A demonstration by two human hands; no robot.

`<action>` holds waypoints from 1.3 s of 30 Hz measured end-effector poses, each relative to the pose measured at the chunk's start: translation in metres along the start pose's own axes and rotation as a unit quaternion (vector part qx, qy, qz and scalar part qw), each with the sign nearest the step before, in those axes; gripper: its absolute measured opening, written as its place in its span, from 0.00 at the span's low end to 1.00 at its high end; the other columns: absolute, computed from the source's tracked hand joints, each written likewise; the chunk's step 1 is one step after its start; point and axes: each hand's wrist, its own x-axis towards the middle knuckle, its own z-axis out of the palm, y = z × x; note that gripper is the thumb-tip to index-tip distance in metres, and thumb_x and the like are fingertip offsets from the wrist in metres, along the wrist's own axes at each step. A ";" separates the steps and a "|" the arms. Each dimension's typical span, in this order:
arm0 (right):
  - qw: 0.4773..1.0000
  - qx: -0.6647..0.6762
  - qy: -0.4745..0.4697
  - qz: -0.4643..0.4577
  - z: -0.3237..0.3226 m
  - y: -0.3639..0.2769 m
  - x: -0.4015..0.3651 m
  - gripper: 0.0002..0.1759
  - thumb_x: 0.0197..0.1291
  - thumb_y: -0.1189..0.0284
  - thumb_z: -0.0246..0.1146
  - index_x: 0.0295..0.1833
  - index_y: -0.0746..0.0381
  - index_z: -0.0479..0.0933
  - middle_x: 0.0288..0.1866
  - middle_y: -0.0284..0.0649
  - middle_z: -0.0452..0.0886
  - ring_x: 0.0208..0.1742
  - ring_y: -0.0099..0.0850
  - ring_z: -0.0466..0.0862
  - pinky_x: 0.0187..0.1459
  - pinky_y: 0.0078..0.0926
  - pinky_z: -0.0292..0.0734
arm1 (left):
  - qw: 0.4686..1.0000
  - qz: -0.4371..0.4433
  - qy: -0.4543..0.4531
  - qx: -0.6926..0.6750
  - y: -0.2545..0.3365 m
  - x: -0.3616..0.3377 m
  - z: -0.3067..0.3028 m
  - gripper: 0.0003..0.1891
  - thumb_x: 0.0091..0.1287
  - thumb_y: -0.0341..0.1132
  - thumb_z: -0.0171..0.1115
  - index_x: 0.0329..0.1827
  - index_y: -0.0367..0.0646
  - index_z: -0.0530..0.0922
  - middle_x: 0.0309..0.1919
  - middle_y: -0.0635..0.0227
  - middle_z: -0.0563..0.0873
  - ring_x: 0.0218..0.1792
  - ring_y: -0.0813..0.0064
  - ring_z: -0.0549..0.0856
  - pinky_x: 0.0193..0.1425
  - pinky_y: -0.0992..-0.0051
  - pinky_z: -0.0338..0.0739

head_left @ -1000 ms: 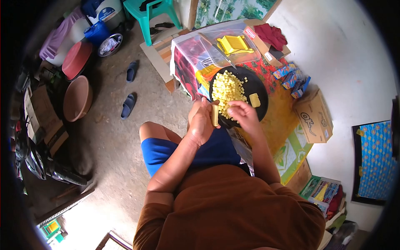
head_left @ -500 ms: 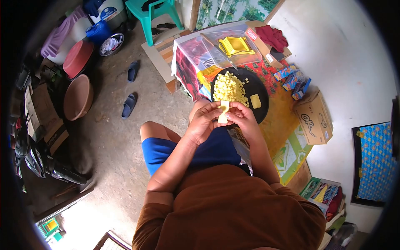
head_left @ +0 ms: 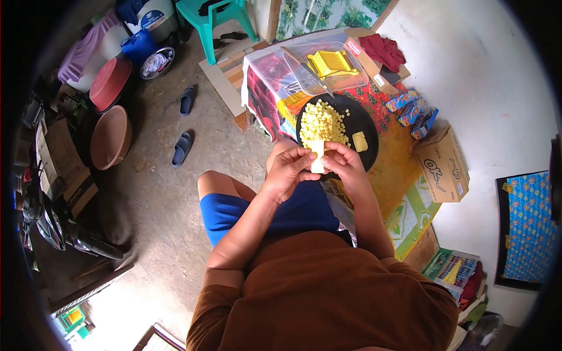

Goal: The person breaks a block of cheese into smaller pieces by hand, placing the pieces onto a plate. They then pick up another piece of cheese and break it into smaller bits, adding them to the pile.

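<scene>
Both hands meet right over the near edge of the black plate [head_left: 370,153]. The left hand [head_left: 285,171] and the right hand [head_left: 346,167] each pinch the same pale yellow stick [head_left: 317,158], so each grip is closed on it, fingertips on either side. The stick stands roughly upright between them, and its top end just overlaps the plate's rim from this angle.

On the plate there's a big pile of yellow cubes [head_left: 321,121] on the left half and one bigger yellow chunk [head_left: 359,141] sitting apart on the right. The plate sits on a low bench [head_left: 399,167] covered in a loud patterned cloth.

Behind the plate is a clear plastic tub [head_left: 351,79] with a yellow grid cutter [head_left: 331,63] inside, and a knife [head_left: 309,73] lies across it, its tip pointing toward the plate. A cardboard box [head_left: 448,171] stands at the right end of the bench, against the wall.

The person sits in blue shorts and a brown top, left knee out to the side. On the concrete floor to the left there's a pair of blue slippers [head_left: 182,147], and further out a brown basin [head_left: 110,137].
</scene>
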 end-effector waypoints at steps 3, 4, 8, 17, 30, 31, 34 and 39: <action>1.000 0.005 -0.013 -0.008 0.001 -0.005 -0.002 0.23 0.61 0.78 0.64 0.62 0.66 0.69 0.45 0.38 0.81 0.43 0.21 0.80 0.43 0.19 0.76 | 0.999 0.021 0.024 -0.013 -0.003 0.001 0.003 0.07 0.68 0.32 0.61 0.45 0.39 0.79 0.40 0.65 0.84 0.41 0.74 0.85 0.38 0.70 0.87; 1.000 0.003 -0.019 -0.014 0.003 -0.007 -0.002 0.25 0.60 0.79 0.64 0.63 0.66 0.68 0.46 0.39 0.81 0.44 0.22 0.80 0.44 0.19 0.77 | 0.999 0.020 0.030 -0.019 -0.004 0.001 0.002 0.07 0.68 0.32 0.61 0.45 0.39 0.79 0.40 0.65 0.84 0.41 0.74 0.85 0.38 0.71 0.87; 0.999 -0.014 -0.024 -0.016 0.005 -0.012 -0.005 0.29 0.59 0.81 0.65 0.66 0.65 0.66 0.49 0.42 0.79 0.47 0.24 0.80 0.50 0.22 0.77 | 0.998 0.010 0.045 -0.033 -0.003 0.002 0.002 0.07 0.68 0.32 0.61 0.44 0.39 0.79 0.40 0.66 0.84 0.40 0.75 0.85 0.37 0.71 0.86; 1.000 0.006 0.006 -0.010 0.004 -0.009 -0.005 0.29 0.59 0.81 0.64 0.66 0.65 0.65 0.45 0.39 0.79 0.46 0.23 0.80 0.47 0.21 0.77 | 0.999 0.026 0.011 -0.031 -0.003 0.000 0.004 0.09 0.67 0.27 0.61 0.48 0.37 0.79 0.43 0.65 0.84 0.42 0.73 0.85 0.42 0.70 0.87; 1.000 -0.003 0.021 -0.018 0.007 -0.014 -0.008 0.26 0.59 0.80 0.65 0.64 0.66 0.68 0.41 0.38 0.81 0.42 0.22 0.81 0.44 0.19 0.76 | 0.997 0.011 -0.025 -0.066 -0.001 -0.001 0.003 0.10 0.67 0.26 0.59 0.50 0.35 0.78 0.44 0.62 0.84 0.43 0.70 0.86 0.43 0.68 0.87; 1.000 -0.001 0.021 -0.020 0.007 -0.013 -0.008 0.26 0.59 0.80 0.65 0.64 0.66 0.68 0.41 0.38 0.81 0.42 0.22 0.81 0.45 0.20 0.76 | 0.997 0.009 -0.025 -0.073 -0.002 -0.001 0.002 0.10 0.67 0.26 0.59 0.50 0.35 0.78 0.44 0.62 0.84 0.42 0.69 0.86 0.43 0.68 0.87; 0.999 0.033 0.019 -0.006 0.004 -0.009 -0.007 0.24 0.60 0.80 0.63 0.63 0.67 0.69 0.43 0.39 0.81 0.43 0.22 0.81 0.45 0.20 0.77 | 0.995 0.003 -0.029 -0.092 0.000 -0.001 0.003 0.10 0.67 0.27 0.59 0.50 0.35 0.78 0.42 0.60 0.85 0.41 0.69 0.86 0.44 0.68 0.87; 0.996 0.090 -0.002 0.012 0.003 -0.006 -0.005 0.20 0.64 0.77 0.59 0.62 0.67 0.70 0.46 0.38 0.81 0.44 0.23 0.81 0.43 0.21 0.78 | 0.993 -0.007 -0.034 -0.112 0.004 -0.004 0.009 0.09 0.67 0.27 0.59 0.48 0.35 0.77 0.38 0.61 0.85 0.38 0.70 0.87 0.44 0.70 0.86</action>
